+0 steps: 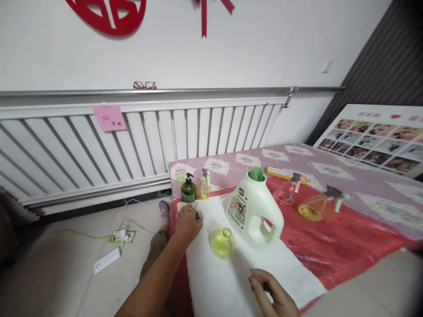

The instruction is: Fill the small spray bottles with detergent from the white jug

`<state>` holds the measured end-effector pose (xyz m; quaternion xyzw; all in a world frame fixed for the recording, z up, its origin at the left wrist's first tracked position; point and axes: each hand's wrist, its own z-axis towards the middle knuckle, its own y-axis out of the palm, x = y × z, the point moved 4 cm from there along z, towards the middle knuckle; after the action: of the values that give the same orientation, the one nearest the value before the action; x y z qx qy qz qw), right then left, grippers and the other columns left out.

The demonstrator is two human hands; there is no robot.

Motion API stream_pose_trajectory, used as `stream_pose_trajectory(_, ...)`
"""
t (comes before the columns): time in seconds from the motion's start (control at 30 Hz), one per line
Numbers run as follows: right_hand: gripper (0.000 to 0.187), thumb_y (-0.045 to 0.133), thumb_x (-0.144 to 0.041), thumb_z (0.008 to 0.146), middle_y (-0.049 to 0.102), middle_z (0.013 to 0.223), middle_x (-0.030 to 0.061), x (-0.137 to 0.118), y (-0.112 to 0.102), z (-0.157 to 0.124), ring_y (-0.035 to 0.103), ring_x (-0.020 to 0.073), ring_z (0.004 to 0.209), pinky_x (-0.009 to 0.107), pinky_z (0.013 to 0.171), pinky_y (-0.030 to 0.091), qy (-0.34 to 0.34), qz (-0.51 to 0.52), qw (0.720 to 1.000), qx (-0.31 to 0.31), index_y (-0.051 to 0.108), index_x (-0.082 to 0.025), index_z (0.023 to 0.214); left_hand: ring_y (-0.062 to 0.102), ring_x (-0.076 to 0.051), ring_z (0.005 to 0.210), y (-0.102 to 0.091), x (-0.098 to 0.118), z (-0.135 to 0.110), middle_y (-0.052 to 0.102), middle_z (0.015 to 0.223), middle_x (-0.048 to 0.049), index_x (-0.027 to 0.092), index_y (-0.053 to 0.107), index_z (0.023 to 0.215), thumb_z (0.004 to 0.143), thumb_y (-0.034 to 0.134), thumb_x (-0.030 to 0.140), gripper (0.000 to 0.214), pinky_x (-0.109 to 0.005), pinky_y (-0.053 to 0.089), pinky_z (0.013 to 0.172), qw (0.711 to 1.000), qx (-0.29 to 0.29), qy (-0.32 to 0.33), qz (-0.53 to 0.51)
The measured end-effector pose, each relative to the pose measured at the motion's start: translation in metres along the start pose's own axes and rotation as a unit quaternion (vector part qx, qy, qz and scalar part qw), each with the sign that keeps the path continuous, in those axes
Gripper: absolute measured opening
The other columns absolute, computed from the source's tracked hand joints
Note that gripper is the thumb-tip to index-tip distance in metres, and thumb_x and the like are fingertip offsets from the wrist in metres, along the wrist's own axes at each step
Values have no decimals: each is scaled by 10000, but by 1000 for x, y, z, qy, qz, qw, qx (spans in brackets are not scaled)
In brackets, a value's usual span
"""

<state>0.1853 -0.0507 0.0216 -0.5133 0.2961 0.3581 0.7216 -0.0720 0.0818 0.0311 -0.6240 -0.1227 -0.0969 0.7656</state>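
My left hand (pixel 189 223) is closed at the left edge of a white cloth (pixel 208 281), around what looks like a trigger spray head (pixel 199 215) with dark and pale green parts; my fingers partly hide it. A round bottle (pixel 222 243) with yellow-green liquid stands uncapped on the cloth between my hands. My right hand (pixel 274 294) hovers at the lower right, thumb and fingers curled together, with nothing visible in them. Behind the open bottle stands a large pale green detergent jug (pixel 256 211) with a green cap (pixel 256 174) in its mouth.
Beyond my left hand stand a dark green pump bottle (pixel 188 189) and a small spray bottle (pixel 204 185). On the red cover (pixel 313 242) at right are a clear spray bottle (pixel 287 192) and a yellow-liquid spray bottle (pixel 313 209). A radiator (pixel 198 132) lines the wall.
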Motion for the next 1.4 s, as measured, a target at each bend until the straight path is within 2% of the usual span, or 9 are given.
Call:
stream_pose_trajectory(0.27,317,536,-135,843,689,1087,60,-119,35,68,616,236,979,390,832,526,-290,-174,936,-98,593,-244,1135,475,-283,1206,-45,6,-36,543,1303,-79,220,659,915,746,586,303,201,-464,349,1046,997,27,35,-57)
stream_pose_trajectory(0.37,460,535,-58,824,628,1269,35,-137,62,82,542,282,1129,435,840,493,-334,-271,893,-131,529,-264,1234,473,-291,1220,-53,10,-42,537,1321,-86,224,661,972,747,582,301,251,-476,342,1055,997,16,34,-64)
stream_pose_trajectory(0.5,348,510,-87,878,658,1213,55,-147,85,89,537,268,1128,422,800,460,-373,-326,856,-147,536,-222,1198,483,-292,1234,-59,6,-45,538,1332,-99,215,643,1074,743,575,279,344,-465,353,1060,996,-1,24,-91)
stream_pose_trajectory(0.77,207,566,-130,869,707,984,39,-158,79,97,583,228,931,382,745,419,-390,-301,860,-138,588,-222,1054,476,-275,1257,-78,6,-41,552,1300,-123,195,664,965,723,613,257,256,-444,377,1062,982,-16,82,-169)
stream_pose_trajectory(0.97,258,594,-169,837,677,1024,72,-143,26,135,582,246,972,398,807,459,-311,-217,925,-30,578,-220,1090,449,-219,1268,-125,-3,-54,503,1328,-76,223,487,1236,851,523,335,403,-430,339,1100,891,232,93,-380)
stream_pose_trajectory(1.07,296,569,-249,855,621,1072,69,-136,-8,142,589,214,939,368,760,498,-252,-147,955,51,545,-238,1150,477,-224,1237,-99,-12,-60,529,1286,-78,216,485,1228,870,491,329,376,-427,362,1082,875,234,38,-422)
stream_pose_trajectory(1.17,300,635,-358,808,605,1051,46,-129,-30,137,603,180,857,324,690,510,-148,53,983,99,601,-252,1086,502,-247,1213,-39,-6,-68,546,1280,-95,194,468,1242,798,562,323,471,-454,384,1066,911,104,2,-398)
stream_pose_trajectory(1.3,323,715,-442,704,660,890,26,-116,-32,124,607,168,766,342,698,515,-13,261,957,128,644,-224,932,437,-279,1292,28,19,-85,493,1366,-126,174,402,1317,682,635,277,684,-450,334,1113,934,-22,10,-355)
stream_pose_trajectory(1.4,356,729,-481,665,668,838,25,-103,-26,114,585,147,665,348,665,516,45,288,944,155,635,-215,882,392,-286,1327,49,36,-92,444,1419,-128,171,323,1374,639,657,264,813,-446,308,1126,943,-69,3,-326)
